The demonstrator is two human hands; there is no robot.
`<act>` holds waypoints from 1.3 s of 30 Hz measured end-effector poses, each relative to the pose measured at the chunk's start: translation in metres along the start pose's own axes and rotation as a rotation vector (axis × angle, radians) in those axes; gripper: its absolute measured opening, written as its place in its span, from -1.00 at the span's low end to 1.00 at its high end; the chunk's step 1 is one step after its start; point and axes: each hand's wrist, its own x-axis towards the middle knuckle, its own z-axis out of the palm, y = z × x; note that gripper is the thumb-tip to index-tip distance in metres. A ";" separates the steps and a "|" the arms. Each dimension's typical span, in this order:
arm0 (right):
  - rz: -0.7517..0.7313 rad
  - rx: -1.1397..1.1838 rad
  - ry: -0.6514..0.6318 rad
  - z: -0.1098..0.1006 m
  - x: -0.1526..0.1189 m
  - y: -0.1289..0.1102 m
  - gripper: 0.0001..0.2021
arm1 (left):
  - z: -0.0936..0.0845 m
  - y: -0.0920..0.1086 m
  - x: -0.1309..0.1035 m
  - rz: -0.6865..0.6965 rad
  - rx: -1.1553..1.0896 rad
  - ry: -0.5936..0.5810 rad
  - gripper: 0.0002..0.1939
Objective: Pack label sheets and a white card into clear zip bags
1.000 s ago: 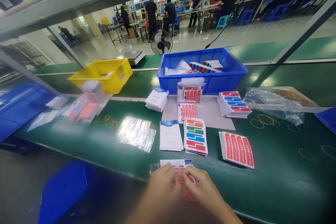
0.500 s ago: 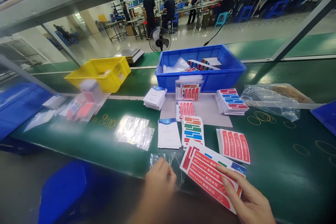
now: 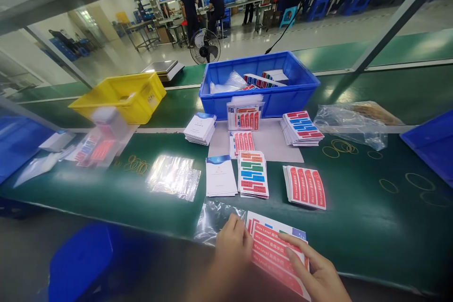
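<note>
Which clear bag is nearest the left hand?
The single bag by the front edge of the bench, overlapped by the left hand; the others, including the bag pile, lie farther off.

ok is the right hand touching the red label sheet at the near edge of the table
Touching: the head view shows the right hand's fingers lying across the printed face of the red label sheet.

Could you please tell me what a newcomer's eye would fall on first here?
Probably the large blue bin at the back centre of the green bench, with the yellow bin to its left. Next, at the near edge, comes the red label sheet in the right hand, with the left hand between it and a clear bag.
</note>
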 end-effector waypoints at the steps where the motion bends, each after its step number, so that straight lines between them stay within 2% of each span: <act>1: 0.066 0.037 -0.027 -0.001 -0.001 0.003 -0.08 | 0.002 0.000 -0.002 -0.009 -0.003 -0.038 -0.88; 3: 0.141 0.090 -0.111 -0.002 -0.003 0.010 -0.05 | 0.004 0.000 -0.004 -0.050 -0.031 -0.137 -0.88; 5: 0.165 0.129 -0.184 -0.003 -0.005 0.014 -0.12 | 0.004 0.000 -0.006 -0.099 -0.072 -0.229 -0.88; 7: 0.220 0.213 -0.167 -0.004 -0.008 0.009 -0.10 | 0.003 0.000 -0.007 -0.130 -0.107 -0.266 -0.88; 9: 0.342 0.365 -0.048 -0.006 -0.009 -0.005 -0.02 | 0.004 0.001 -0.008 -0.131 -0.117 -0.251 -0.89; 10: 0.400 0.455 0.004 -0.006 -0.009 -0.013 -0.05 | 0.005 0.001 -0.009 -0.124 -0.119 -0.234 -0.90; 13: 0.502 0.675 0.064 -0.009 -0.010 -0.033 -0.33 | 0.007 0.001 -0.010 -0.038 -0.113 -0.156 -0.92; 15: 0.519 0.716 0.058 -0.009 -0.011 -0.033 -0.39 | 0.008 0.001 -0.010 0.020 -0.106 -0.096 -0.92; 17: 0.493 0.624 0.019 -0.009 -0.013 -0.023 -0.28 | 0.007 0.001 -0.009 0.041 -0.089 -0.035 -0.92; 21: 0.323 0.334 -0.027 -0.006 -0.015 -0.005 -0.11 | 0.004 0.002 -0.006 0.037 -0.045 0.063 -0.91; 24: 0.409 0.340 -0.066 -0.005 -0.014 -0.015 0.13 | 0.004 0.002 -0.004 0.039 -0.067 0.067 -0.91; 26: 0.454 0.352 -0.086 -0.006 -0.011 -0.026 0.17 | 0.005 0.001 -0.004 0.076 -0.099 0.029 -0.92; 29: 0.402 0.301 -0.110 -0.006 -0.009 -0.030 0.12 | 0.007 0.000 -0.004 0.111 -0.117 -0.045 -0.93; 31: 0.343 0.250 -0.145 -0.006 -0.008 -0.023 0.10 | 0.007 -0.001 -0.004 0.105 -0.129 -0.080 -0.94; 34: 0.238 0.199 -0.198 -0.005 -0.007 -0.005 -0.07 | 0.006 -0.004 -0.002 0.128 -0.151 -0.108 -0.94; 37: 0.179 0.267 -0.138 -0.003 -0.003 0.011 -0.29 | 0.002 -0.008 0.003 0.133 -0.124 -0.139 -0.94; 39: 0.156 0.348 -0.096 -0.002 0.003 0.017 -0.40 | 0.001 -0.009 0.006 0.120 -0.090 -0.107 -0.96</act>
